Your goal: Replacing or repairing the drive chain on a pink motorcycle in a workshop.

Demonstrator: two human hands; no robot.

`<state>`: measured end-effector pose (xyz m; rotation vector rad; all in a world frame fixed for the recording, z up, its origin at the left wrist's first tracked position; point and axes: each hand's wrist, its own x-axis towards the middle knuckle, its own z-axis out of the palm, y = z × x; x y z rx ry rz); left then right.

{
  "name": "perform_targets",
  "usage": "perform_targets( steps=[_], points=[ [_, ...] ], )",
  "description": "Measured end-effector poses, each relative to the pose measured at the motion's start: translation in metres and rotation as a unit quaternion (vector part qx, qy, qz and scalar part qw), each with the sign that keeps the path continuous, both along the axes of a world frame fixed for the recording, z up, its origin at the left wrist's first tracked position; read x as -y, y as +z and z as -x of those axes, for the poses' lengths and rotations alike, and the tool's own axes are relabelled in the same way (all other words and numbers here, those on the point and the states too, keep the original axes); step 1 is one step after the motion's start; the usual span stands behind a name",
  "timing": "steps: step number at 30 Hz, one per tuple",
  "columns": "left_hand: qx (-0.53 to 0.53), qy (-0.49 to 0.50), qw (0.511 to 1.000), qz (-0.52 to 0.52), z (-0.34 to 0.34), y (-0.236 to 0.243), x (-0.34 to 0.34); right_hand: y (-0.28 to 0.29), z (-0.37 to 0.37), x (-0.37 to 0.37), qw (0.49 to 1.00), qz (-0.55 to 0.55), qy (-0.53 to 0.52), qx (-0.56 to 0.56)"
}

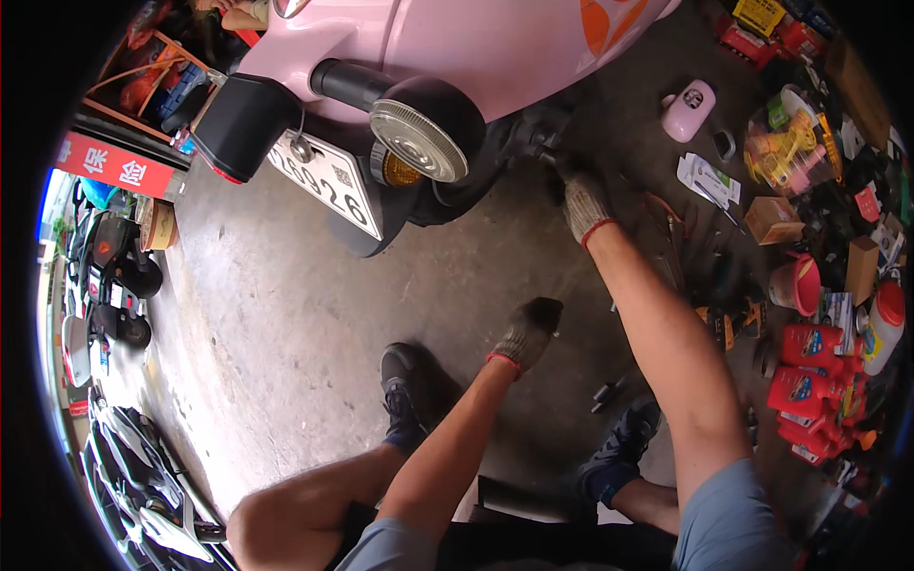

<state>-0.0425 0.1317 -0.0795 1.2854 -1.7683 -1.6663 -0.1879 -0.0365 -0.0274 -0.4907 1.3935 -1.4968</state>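
Observation:
A pink scooter (pixel 457 52) fills the top of the view, with a round clear lamp (pixel 416 133) and a white license plate (pixel 328 186) at its near end. My right hand (pixel 583 202), in a knit work glove with dark fingers, reaches to the dark mechanical parts (pixel 528 138) under the body. Its fingertips blend into those parts, so their grip is hidden. Lower down, my left hand (pixel 528 333) hovers over the concrete floor, apart from the scooter. That glove's blackened fingers are curled together; whatever they may hold does not show.
On the right lie a pink cover (pixel 688 111), papers (pixel 709 181), a small cardboard box (pixel 773 221), a pink-red tub (pixel 796 285) and several red bottles (pixel 809 390). A small dark piece (pixel 606 395) lies near my right shoe (pixel 624 443). More scooters (pixel 119 276) stand left.

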Motion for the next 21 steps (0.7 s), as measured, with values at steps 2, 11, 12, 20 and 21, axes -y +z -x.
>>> perform_targets(
  steps=[2, 11, 12, 20, 21],
  points=[
    [0.049, -0.036, 0.994, 0.089, -0.008, -0.004, -0.001, 0.001, -0.01, 0.0, 0.999, 0.042, -0.017, 0.003],
    [0.086, -0.081, 0.971, 0.209, -0.013, -0.037, -0.02, 0.027, -0.023, -0.01, 0.994, 0.083, 0.066, 0.001],
    [0.083, -0.074, 0.974, 0.198, -0.014, -0.038, -0.02, 0.03, -0.028, -0.011, 0.993, 0.1, 0.046, -0.049],
    [-0.047, -0.024, 0.998, 0.026, 0.008, -0.014, -0.01, 0.041, 0.013, -0.018, 0.878, 0.189, 0.122, -0.422],
    [-0.062, 0.01, 0.998, -0.025, -0.005, -0.009, -0.005, 0.044, 0.004, -0.034, 0.916, 0.103, 0.194, -0.337]
  ],
)
